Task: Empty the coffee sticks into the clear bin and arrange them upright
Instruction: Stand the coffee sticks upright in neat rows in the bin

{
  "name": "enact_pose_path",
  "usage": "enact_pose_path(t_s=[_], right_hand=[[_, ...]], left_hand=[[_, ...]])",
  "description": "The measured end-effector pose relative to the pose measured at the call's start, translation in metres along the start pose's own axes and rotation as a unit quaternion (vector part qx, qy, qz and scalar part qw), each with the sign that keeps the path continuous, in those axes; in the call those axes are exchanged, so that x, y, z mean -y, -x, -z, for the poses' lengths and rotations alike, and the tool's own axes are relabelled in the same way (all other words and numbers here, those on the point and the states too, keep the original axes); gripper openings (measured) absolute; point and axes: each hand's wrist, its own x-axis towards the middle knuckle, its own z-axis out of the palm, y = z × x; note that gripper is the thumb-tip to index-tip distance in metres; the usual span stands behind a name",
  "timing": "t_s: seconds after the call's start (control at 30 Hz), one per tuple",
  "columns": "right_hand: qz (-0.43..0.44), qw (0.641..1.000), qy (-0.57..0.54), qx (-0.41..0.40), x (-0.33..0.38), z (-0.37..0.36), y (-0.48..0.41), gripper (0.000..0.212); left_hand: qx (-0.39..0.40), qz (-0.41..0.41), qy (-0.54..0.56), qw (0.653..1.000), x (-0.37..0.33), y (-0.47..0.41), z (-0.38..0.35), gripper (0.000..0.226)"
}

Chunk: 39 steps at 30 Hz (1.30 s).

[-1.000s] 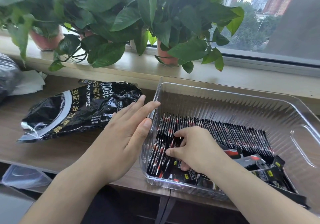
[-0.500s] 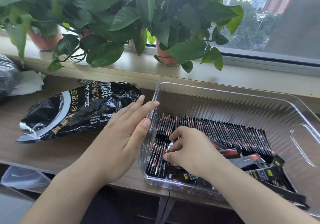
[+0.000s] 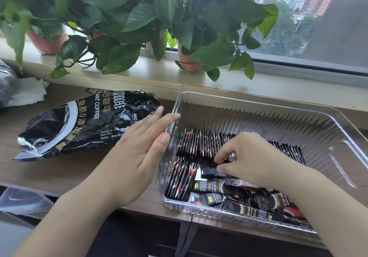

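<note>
A clear ribbed bin (image 3: 278,105) sits on the wooden counter at the right. Inside it, several black coffee sticks (image 3: 196,143) stand on edge in rows along the middle and left. More sticks (image 3: 235,199) lie flat in a loose pile near the front wall. My right hand (image 3: 251,157) is inside the bin, its thumb and fingers pinched on a black stick (image 3: 211,172) at the end of the rows. My left hand (image 3: 137,153) rests flat with fingers apart against the outside of the bin's left wall. The black coffee bag (image 3: 79,125) lies flat to the left.
Potted plants (image 3: 187,59) stand on the window sill behind the bin, leaves hanging over it. White paper (image 3: 27,93) and a dark bag (image 3: 6,83) lie at the far left. A clear lid (image 3: 22,200) sits on a lower shelf. The counter's front edge runs under the bin.
My right hand has lifted slightly and shifted right inside the bin, pinching one stick. My left hand has stayed against the bin wall.
</note>
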Motion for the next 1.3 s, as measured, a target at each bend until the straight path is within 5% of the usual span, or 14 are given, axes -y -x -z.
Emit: enact_pose_path(t_s=[0.27,0.87,1.07,1.17,1.3], right_hand=[[0.041,0.976,0.197,0.079,0.014,-0.026,-0.006,0.066],[0.062,0.96,0.254,0.101,0.026,-0.032,0.007,0.033],[0.056,0.994,0.083,-0.032,0.013,-0.008,0.007,0.027],[0.044,0.984,0.1,-0.14,-0.004,0.001,-0.02,0.024],[0.034,0.982,0.173,-0.069,-0.016,-0.002,-0.05,0.04]], left_hand=[[0.004,-0.003,-0.008,1.0,0.001,0.0,0.001,0.048],[-0.001,-0.004,-0.002,1.0,0.002,0.0,0.001,0.048],[0.001,-0.002,-0.005,1.0,0.001,-0.001,0.001,0.048],[0.0,-0.002,-0.004,1.0,0.0,-0.001,0.001,0.048],[0.001,0.003,-0.006,1.0,0.0,0.0,0.001,0.048]])
